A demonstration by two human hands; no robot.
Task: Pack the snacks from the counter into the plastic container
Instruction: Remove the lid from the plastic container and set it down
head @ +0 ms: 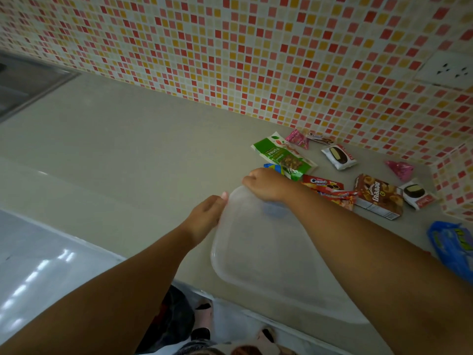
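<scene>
A translucent plastic container (261, 254) with its lid on lies on the beige counter near the front edge. My left hand (204, 219) grips its left far rim, thumb on top. At the far corner my right hand (266, 187) curls its fingers over the lid's edge. Beyond it lie the snacks: a green nuts bag (281, 156), a red Cream-O pack (323, 183), a brown biscuit box (378, 197), two white chocolate-bar wrappers (339, 156) (418, 194), pink packets (297, 138) (400, 170) and a blue pack (453, 244).
The mosaic tile wall (256, 60) runs along the counter's back and turns a corner at the right. A socket (450, 69) sits on the wall at upper right. A metal sink (28, 83) lies at far left. The counter's front edge (153, 267) crosses below the container.
</scene>
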